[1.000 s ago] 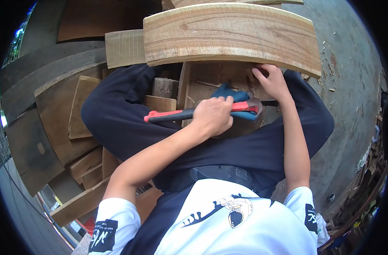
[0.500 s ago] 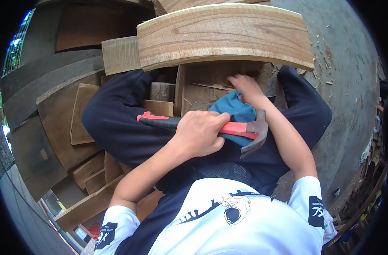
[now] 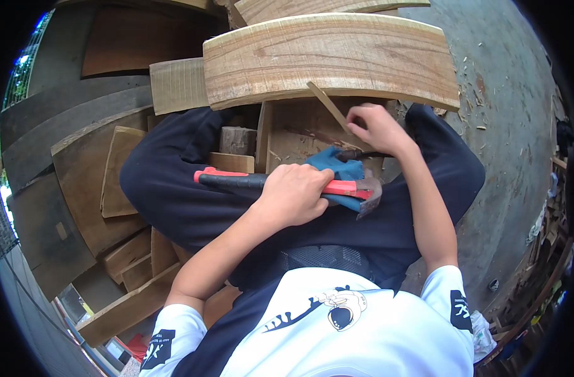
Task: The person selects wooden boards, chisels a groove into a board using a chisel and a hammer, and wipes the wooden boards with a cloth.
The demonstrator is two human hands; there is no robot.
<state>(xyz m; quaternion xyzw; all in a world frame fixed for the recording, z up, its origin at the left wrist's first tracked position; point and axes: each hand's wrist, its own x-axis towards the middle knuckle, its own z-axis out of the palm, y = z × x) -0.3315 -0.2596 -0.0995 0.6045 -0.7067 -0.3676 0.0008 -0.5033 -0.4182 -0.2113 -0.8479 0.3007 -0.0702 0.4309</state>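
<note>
My left hand (image 3: pixel 296 196) is closed around the grip of a claw hammer (image 3: pixel 233 180), red and black, its head pointing right over my lap. Under the hammer lies a crumpled blue cloth (image 3: pixel 337 164), with a dark rod-like piece (image 3: pixel 362 154) beside it, partly hidden. My right hand (image 3: pixel 381 129), fingers pinched, holds a thin wood strip (image 3: pixel 328 103) that slants up to the left. The strip's upper end overlaps the edge of a wide curved board (image 3: pixel 331 60). Below this board is a shallow wooden box (image 3: pixel 265 135) with shavings inside.
A smaller wood block (image 3: pixel 179 85) adjoins the curved board on the left. A round wood piece (image 3: pixel 238 141) stands between my leg and the box. Several boards (image 3: pixel 89 182) are stacked at left. Wood chips lie on the grey floor (image 3: pixel 494 169) at right.
My right hand has risen out of the box and now holds the thin wood strip. The hammer in my left hand has shifted slightly left. More of the dark piece by the cloth shows.
</note>
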